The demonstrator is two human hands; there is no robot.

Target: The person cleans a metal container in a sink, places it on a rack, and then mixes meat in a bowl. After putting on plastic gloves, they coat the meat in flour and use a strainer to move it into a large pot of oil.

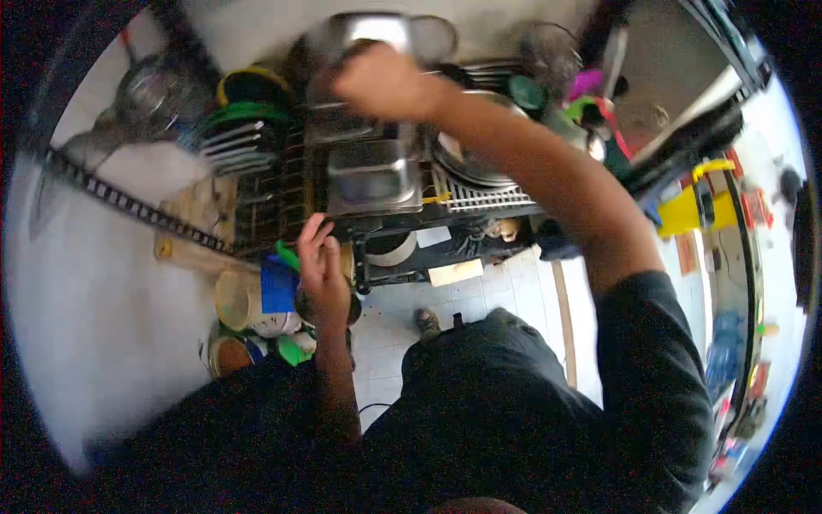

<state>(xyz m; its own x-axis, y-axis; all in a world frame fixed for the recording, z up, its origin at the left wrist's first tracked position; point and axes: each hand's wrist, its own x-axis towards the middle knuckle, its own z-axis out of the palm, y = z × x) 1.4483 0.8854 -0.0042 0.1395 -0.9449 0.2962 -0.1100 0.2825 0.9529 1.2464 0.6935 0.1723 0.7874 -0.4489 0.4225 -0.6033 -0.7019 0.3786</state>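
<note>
My right hand (381, 84) reaches over the dish rack, blurred, with its fingers curled closed. It overlaps the near edge of a shiny steel pan (378, 31) at the top. Whether it grips that pan or something else I cannot make out. Below it, a rectangular steel food pan (370, 176) sits on the rack. My left hand (324, 276) is raised in front of the rack's lower left, fingers apart and slightly bent, holding nothing. Behind it show a blue item (277, 284) and a bright green one (286, 254).
Stacked plates and a green bowl (244, 113) stand left on the rack; a round metal pan (458, 141) lies right. Wire strainers (158, 94) hang at the far left. A lower shelf holds a white round container (391, 248). Buckets (235, 300) stand lower left, above white floor tiles (381, 334).
</note>
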